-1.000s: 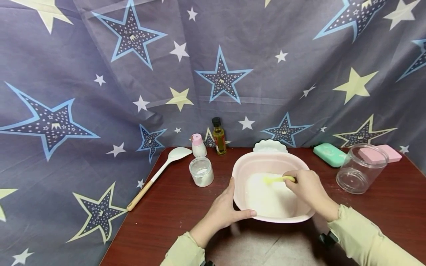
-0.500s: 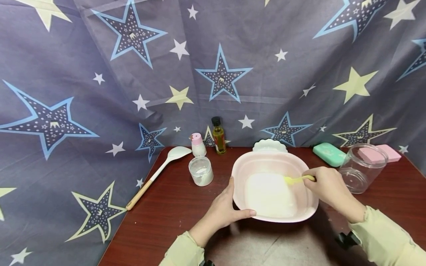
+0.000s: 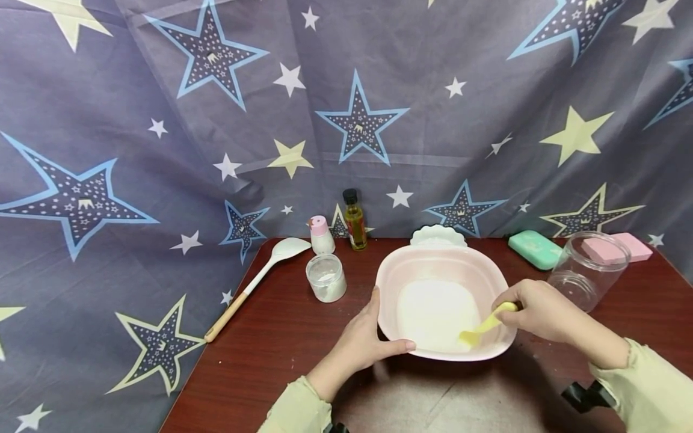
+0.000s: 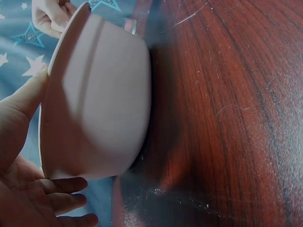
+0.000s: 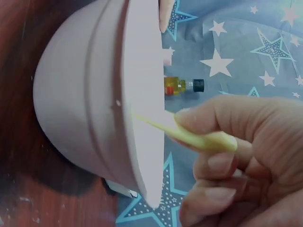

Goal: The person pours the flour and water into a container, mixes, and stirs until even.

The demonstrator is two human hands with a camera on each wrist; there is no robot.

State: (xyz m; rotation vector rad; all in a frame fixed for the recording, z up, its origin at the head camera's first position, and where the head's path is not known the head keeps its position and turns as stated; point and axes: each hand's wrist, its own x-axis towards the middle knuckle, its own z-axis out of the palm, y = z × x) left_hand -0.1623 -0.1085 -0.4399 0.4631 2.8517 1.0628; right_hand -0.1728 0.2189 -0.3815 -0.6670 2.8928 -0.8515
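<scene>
A pale pink basin [image 3: 441, 264] with smooth white contents [image 3: 435, 313] stands on the table. My left hand [image 3: 360, 340] holds it at the near left corner, thumb on the front rim and fingers along the left side. In the left wrist view, the thumb meets the rim of the basin [image 4: 113, 90] and the other fingers spread below. Over the basin's right rim, my right hand [image 3: 547, 310] pinches a small yellow spoon [image 3: 487, 325] by its handle. The spoon's head lies at the near right edge of the white contents. Thumb and fingers pinch the spoon [image 5: 189, 135] in the right wrist view.
Left of the basin are an open jar of white powder [image 3: 326, 282], a pink-topped shaker [image 3: 322, 237], an oil bottle [image 3: 355, 225] and a white spatula [image 3: 260, 279]. A scalloped white dish [image 3: 437, 235] is behind. Rightward stand a clear jar [image 3: 582, 279], a green box [image 3: 536, 249] and a pink block [image 3: 630, 246].
The spoon in my right hand has swept from the basin's middle to the right, then toward the near right side, its head now tilted down. My left hand stays on the rim.
</scene>
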